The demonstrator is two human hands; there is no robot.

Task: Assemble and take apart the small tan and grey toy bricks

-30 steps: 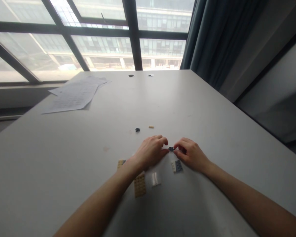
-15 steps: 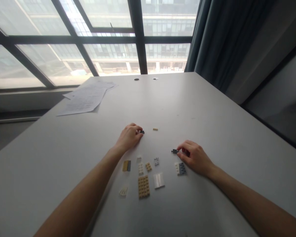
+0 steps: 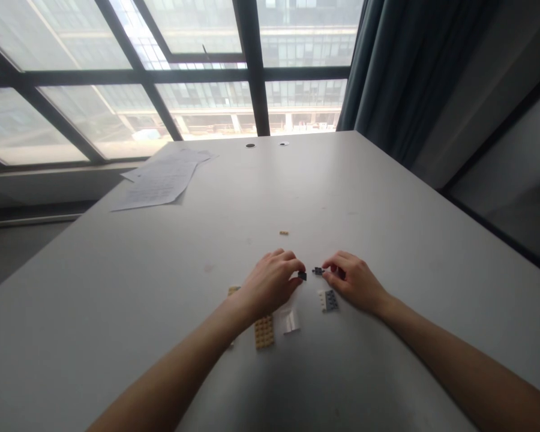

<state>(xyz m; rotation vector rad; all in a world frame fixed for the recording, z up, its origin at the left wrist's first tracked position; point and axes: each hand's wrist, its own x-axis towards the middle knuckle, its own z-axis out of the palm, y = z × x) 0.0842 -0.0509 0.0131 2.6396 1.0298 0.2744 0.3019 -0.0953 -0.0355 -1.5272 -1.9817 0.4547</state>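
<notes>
- My left hand (image 3: pixel 276 281) is grasping a small black blocky piece (image 3: pixel 302 276), plastic by its look, beyond and left of my landmark, the rectangular white-and-grey studded block (image 3: pixel 328 300) on the white worktop (image 3: pixel 387 198).
- My right hand (image 3: pixel 353 281) pinches the right end of a small dark piece with a thin projecting end (image 3: pixel 317 271), just beyond the landmark; its underside I cannot make out.
- The two dark pieces face each other, near but not touching.
- Left of the landmark and closer to me lies a rectangular tan studded plate (image 3: pixel 264 333), partly hidden by my left forearm.
- I judge it best to grip both pieces by their outer ends, facing sides uncovered, line them up before any pressure, and lift my forearm clear of the plate.
</notes>
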